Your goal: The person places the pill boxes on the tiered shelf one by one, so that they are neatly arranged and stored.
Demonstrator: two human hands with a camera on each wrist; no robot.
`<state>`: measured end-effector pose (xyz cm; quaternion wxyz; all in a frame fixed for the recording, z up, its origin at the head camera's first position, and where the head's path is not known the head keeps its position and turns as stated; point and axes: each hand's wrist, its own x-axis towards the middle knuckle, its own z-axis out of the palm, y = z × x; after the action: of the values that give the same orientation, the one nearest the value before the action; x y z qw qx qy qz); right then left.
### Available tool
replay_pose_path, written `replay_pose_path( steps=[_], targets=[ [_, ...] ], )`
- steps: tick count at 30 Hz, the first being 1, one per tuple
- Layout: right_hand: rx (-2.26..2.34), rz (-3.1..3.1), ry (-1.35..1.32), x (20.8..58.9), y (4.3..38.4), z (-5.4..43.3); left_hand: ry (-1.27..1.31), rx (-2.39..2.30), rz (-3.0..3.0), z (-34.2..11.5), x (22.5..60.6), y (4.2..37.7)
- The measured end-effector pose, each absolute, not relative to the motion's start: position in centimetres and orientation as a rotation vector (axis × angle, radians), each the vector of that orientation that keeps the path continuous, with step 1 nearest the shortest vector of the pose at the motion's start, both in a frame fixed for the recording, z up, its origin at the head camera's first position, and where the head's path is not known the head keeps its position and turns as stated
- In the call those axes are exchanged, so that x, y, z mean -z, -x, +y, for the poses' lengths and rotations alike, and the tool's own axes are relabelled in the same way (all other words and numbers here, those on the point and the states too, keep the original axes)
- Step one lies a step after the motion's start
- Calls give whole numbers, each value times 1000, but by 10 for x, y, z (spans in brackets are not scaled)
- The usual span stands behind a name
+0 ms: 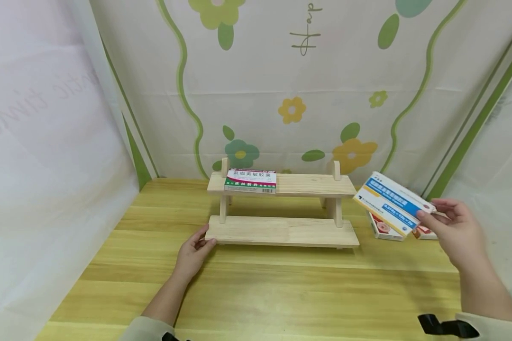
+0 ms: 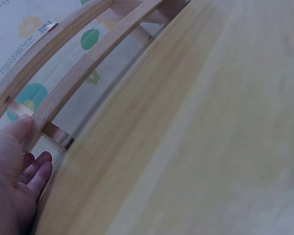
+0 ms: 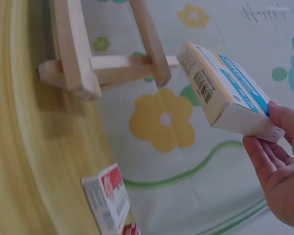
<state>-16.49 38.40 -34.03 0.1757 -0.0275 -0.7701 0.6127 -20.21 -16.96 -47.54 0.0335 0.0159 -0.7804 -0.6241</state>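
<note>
A two-tier wooden shelf (image 1: 256, 232) stands on the table. My left hand (image 1: 193, 253) holds the left end of its lower board, thumb at the front corner. In the left wrist view the thumb (image 2: 20, 128) lies against the board's end and the other fingers curl below it. My right hand (image 1: 462, 232) pinches a white, blue and yellow medicine box (image 1: 390, 201) by its right end, thumb on the printed face. The box is held up in the air, tilted, near the shelf's right end. A white, green and magenta medicine box (image 1: 250, 181) rests on the upper board's left part.
Behind the held box lie a red-and-white box (image 1: 384, 228) and another red-and-white box (image 1: 424, 233), both partly hidden. The wooden table (image 1: 281, 293) meets a flower-print cloth (image 1: 247, 71) at the back, with pale cloth at both sides.
</note>
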Motion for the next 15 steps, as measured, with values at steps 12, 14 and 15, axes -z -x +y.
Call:
replay_pose_path(
  steps=[12,14,15],
  targets=[
    [-1897,-2105,17,321,205,326,-40,1901,-2401,-169,475,201],
    [-1787,-2201,52,319,211,317,-44,1902,-2400,-169,475,201],
    [-1741,-2243,67,317,214,313,-47,1901,-2401,-169,475,201]
  ],
)
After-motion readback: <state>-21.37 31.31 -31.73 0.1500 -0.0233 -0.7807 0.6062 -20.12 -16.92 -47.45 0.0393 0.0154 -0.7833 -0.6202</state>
